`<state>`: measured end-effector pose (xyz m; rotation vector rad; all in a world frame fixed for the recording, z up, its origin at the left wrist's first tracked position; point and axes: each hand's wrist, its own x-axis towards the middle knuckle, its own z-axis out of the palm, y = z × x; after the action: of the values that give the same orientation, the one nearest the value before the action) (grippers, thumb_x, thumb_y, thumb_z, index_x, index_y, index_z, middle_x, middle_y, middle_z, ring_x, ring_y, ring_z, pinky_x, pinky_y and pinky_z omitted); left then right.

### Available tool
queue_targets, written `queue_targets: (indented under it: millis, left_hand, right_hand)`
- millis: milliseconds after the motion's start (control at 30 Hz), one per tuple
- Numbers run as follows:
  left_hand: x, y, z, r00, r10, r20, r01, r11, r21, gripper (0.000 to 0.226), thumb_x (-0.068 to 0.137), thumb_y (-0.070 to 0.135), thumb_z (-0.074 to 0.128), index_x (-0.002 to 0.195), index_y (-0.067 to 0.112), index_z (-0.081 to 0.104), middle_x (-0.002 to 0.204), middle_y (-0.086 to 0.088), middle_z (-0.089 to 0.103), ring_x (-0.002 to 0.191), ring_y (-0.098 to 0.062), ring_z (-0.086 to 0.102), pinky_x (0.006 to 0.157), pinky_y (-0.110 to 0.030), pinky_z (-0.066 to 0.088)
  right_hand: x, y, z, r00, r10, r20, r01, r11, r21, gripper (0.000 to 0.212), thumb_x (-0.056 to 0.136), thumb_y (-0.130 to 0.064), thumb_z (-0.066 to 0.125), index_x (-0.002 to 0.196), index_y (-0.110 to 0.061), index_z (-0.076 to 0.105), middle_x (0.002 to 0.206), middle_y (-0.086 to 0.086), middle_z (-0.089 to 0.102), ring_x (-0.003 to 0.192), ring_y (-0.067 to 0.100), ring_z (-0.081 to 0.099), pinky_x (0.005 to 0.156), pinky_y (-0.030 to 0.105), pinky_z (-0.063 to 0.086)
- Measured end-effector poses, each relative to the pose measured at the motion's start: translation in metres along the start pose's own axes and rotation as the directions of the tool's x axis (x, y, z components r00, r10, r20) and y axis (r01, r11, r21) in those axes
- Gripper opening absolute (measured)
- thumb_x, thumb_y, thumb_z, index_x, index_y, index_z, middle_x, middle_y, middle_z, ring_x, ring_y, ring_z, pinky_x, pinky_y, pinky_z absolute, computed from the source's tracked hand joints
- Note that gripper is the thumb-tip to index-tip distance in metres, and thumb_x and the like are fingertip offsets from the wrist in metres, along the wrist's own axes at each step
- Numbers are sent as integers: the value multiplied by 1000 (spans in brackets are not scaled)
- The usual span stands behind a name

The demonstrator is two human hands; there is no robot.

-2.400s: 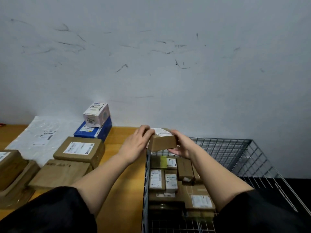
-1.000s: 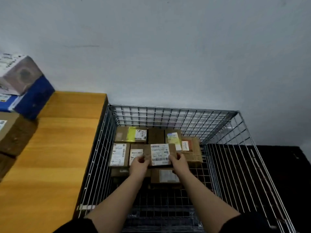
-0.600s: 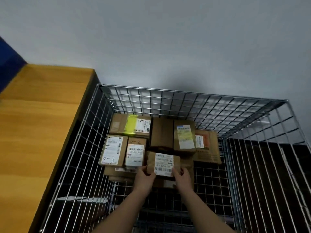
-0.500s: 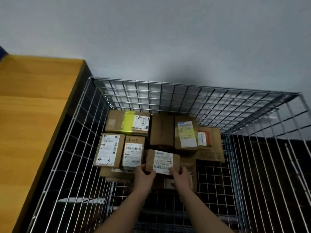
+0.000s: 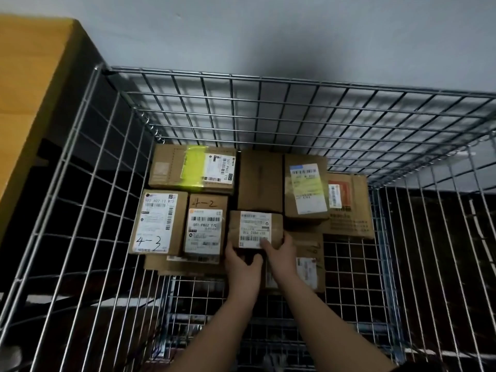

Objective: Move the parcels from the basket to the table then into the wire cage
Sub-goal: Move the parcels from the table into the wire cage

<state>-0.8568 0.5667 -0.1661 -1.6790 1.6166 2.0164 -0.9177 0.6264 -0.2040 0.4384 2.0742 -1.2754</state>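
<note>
A small brown parcel (image 5: pixel 255 228) with a white barcode label sits among the stacked parcels inside the wire cage (image 5: pixel 268 103). My left hand (image 5: pixel 241 261) grips its near left edge and my right hand (image 5: pixel 279 253) grips its near right corner, thumb on the label. To its left stand parcels marked "4-2" (image 5: pixel 205 229) and "4-3" (image 5: pixel 158 221). Behind them lie a parcel with yellow tape (image 5: pixel 192 169), a plain brown parcel (image 5: pixel 259 181) and a parcel with a pale label (image 5: pixel 306 187).
The orange table (image 5: pixel 29 84) borders the cage on the left. A larger flat box (image 5: pixel 349 210) lies at the back right of the stack. The cage's right half and near part show bare mesh floor (image 5: pixel 354 277). A grey wall rises behind.
Both hands carried the small parcel from above the table edge down into the cage and lowered it onto the stack beside the "4-2" parcel. The view moved right and closer.
</note>
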Motion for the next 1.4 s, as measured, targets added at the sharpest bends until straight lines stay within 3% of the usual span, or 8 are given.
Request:
queue_targets:
  millis: [167,467,667,767,867,967,1067,1400]
  left_hand:
    - [5,-4,-9,996,49,79,-67,969,240,72,92,4,52,149,36,23,146,-6,30,109,-15,47,82,-31,53]
    - [8,0,-14,989,83,124,-125,915,384,73,92,6,51,149,39,21,142,-9,33,77,2,41,56,-16,41]
    - [-15,16,-26,987,119,108,-160,795,585,59,94,20,49,146,34,26,128,-7,48,91,-19,57,71,-33,54]
    - [-44,47,-37,969,226,100,-222,617,755,37,95,28,48,132,22,45,117,-3,55,98,-20,58,77,-34,52]
    - [-80,95,-55,905,381,186,-310,295,904,34,95,34,47,125,19,48,120,-2,56,106,-21,57,82,-34,49]
    - [-119,144,-76,837,469,281,-328,19,945,42,93,36,48,130,18,42,129,-5,51,117,-23,51,92,-36,42]
    - [-165,184,-99,765,546,343,-317,-145,937,39,93,34,46,128,17,41,128,-6,50,116,-25,50,91,-35,39]
    - [-297,253,-184,695,682,227,-240,-77,968,49,93,39,45,134,14,35,134,-11,46,121,-29,48,96,-40,39]
  right_hand:
    - [1,2,0,1000,4,-9,-5,992,-128,65,91,-34,62,146,-15,34,139,9,44,122,27,49,102,43,43]
    - [10,1,-5,999,35,36,-27,981,-192,72,91,-41,61,147,-11,28,142,13,44,124,30,49,103,45,42]
    - [-16,-18,-33,995,-98,-5,79,833,-547,62,96,-50,47,146,-15,31,142,11,43,125,28,47,96,42,46]
    - [-49,-48,-54,965,-259,35,198,640,-742,48,97,-46,47,135,-16,43,131,7,48,115,24,51,84,35,48]
    - [-96,-91,-72,916,-392,88,288,487,-825,38,96,-38,50,126,-16,46,124,5,50,112,22,50,82,34,48]
    - [-147,-136,-88,864,-488,125,347,397,-850,38,96,-37,49,127,-15,45,126,4,50,113,22,50,86,33,48]
    - [-199,-177,-100,818,-561,129,384,365,-848,40,96,-37,48,129,-16,45,130,4,48,118,23,48,86,33,46]
    - [-336,-271,-131,624,-744,240,499,143,-855,36,93,-32,50,126,-18,48,127,3,53,118,22,50,92,33,44]
